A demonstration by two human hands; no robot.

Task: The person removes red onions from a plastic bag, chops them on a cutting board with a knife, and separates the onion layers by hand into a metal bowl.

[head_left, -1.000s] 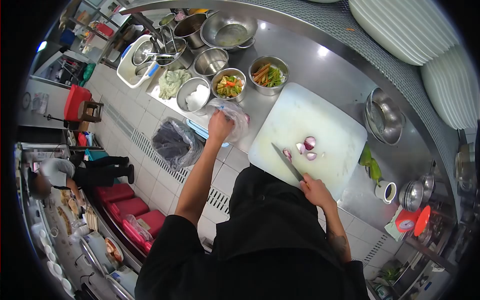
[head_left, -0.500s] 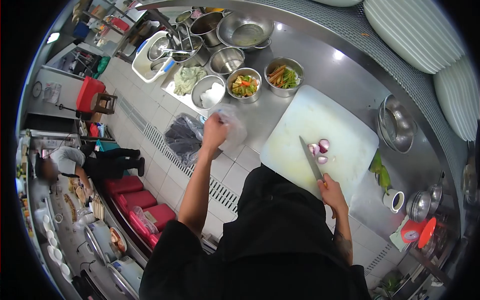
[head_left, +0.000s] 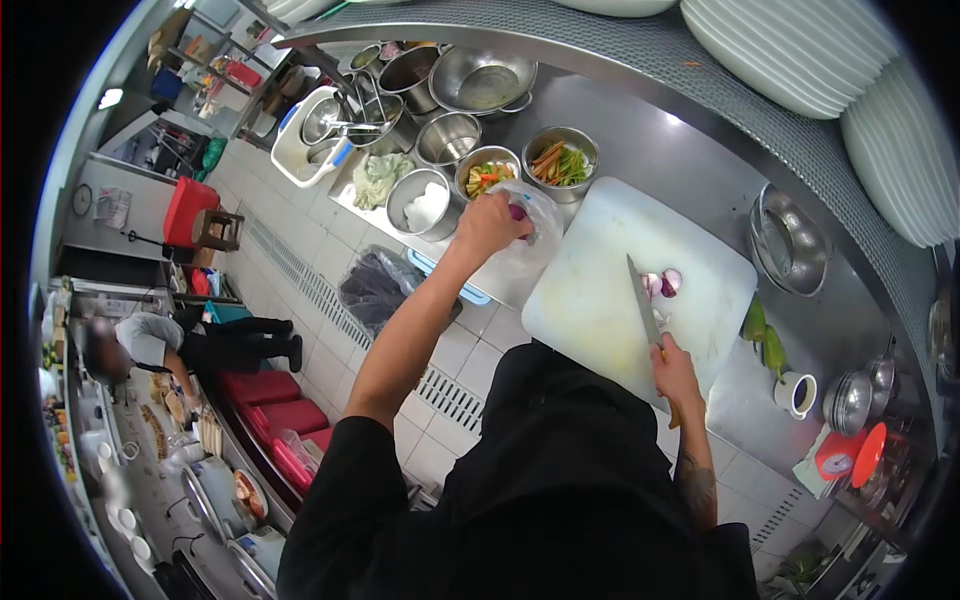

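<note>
My left hand (head_left: 488,226) is closed on a clear plastic bag (head_left: 540,225) above the counter, left of the white cutting board (head_left: 590,250). Something purple, like red onion, shows at its fingertips against the plastic; whether it lies inside the bag I cannot tell. In my right hand (head_left: 674,368) is a kitchen knife (head_left: 643,298), its blade lying over the board and pointing away from me. Several cut red onion pieces (head_left: 670,284) rest just right of the blade.
Behind the bag stand bowls of cut vegetables (head_left: 562,165) and a bowl with white contents (head_left: 425,205). Green peppers (head_left: 768,345) and a white cup (head_left: 795,396) lie right of the board. A lined bin (head_left: 375,290) is at left; a co-worker (head_left: 150,340) stands farther off.
My left hand has moved with the plastic bag from near the bin to over the counter, beside the board. Something purple now shows at its fingers. The right hand still holds the knife.
</note>
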